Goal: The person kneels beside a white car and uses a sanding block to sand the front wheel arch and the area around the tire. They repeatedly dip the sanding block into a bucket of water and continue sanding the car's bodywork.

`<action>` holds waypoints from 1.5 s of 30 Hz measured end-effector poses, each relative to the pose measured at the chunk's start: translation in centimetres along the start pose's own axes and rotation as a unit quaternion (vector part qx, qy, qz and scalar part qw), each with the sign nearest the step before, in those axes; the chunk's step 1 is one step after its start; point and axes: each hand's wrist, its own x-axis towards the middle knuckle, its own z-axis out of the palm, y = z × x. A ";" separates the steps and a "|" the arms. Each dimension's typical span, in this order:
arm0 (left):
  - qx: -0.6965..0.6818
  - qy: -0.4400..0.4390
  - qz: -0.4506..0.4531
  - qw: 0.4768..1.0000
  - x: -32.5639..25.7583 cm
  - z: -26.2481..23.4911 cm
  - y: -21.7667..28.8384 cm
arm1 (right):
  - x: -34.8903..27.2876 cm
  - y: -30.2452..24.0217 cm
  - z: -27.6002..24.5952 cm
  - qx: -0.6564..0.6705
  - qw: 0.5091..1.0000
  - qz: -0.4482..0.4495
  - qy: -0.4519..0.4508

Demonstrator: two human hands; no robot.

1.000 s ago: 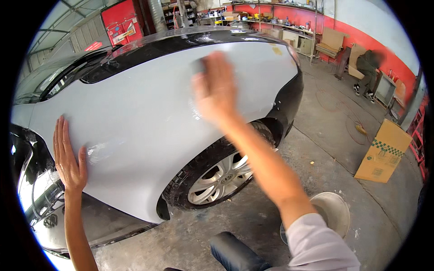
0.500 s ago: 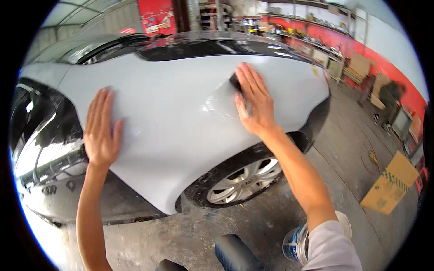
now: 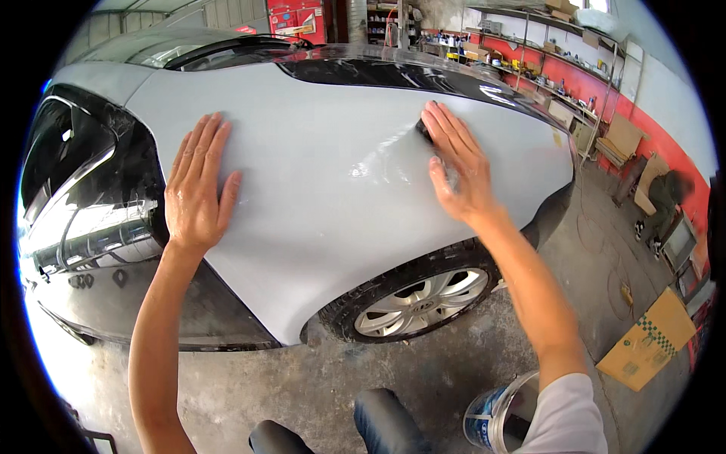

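Note:
A car's grey-primed rear side panel fills the middle of the view. My left hand lies flat on its left part, fingers stretched out and thumb apart, holding nothing. Farther right, my right hand presses a dark sheet that looks like sandpaper against the panel. Its dark edge shows beside my fingers, and a greyish part shows near the thumb; the palm hides the rest. Wet, whitish streaks shine on the panel to the left of that hand.
Below the panel is the rear wheel; the glossy dark door is at left. A bucket stands by my right arm. Cardboard lies on the floor at right. A person bends over near the red wall, under cluttered shelves.
The view has shifted, so the car appears a little farther right. My right hand, with the sandpaper, has moved slightly across the panel, and the wet streaks look longer. The left hand stays flat.

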 end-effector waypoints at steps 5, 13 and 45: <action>-0.041 0.005 -0.016 0.999 -0.3 1.7 1.3 | 5.6 -9.4 6.6 -0.053 0.997 -0.040 -0.048; -0.020 -0.002 -0.019 1.000 -0.7 0.5 0.1 | 3.1 -2.4 0.6 0.003 0.989 -0.094 -0.116; -0.012 0.028 -0.067 0.997 -0.9 2.0 1.6 | 9.9 -10.7 8.7 -0.042 0.988 -0.138 -0.047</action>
